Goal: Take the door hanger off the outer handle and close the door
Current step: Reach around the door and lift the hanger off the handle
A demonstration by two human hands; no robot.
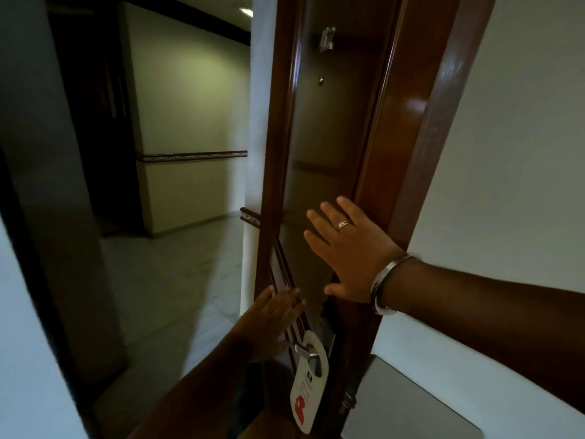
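Observation:
A dark wooden door [319, 128] stands partly open, its outer face turned toward me. A white door hanger [307, 388] with a red mark near its bottom hangs on the metal lever handle [305, 350] low on the door. My right hand [345, 251] lies flat against the door face above the handle, fingers spread, a ring and a metal bangle on it. My left hand [272, 321] is open beside the door's edge, just left of the handle and hanger, holding nothing.
The glossy brown door frame [421, 128] runs along the right, next to a white wall [522, 153]. A corridor with a pale tiled floor [164, 280] and cream walls opens to the left. A grey panel [408, 407] sits low on the right wall.

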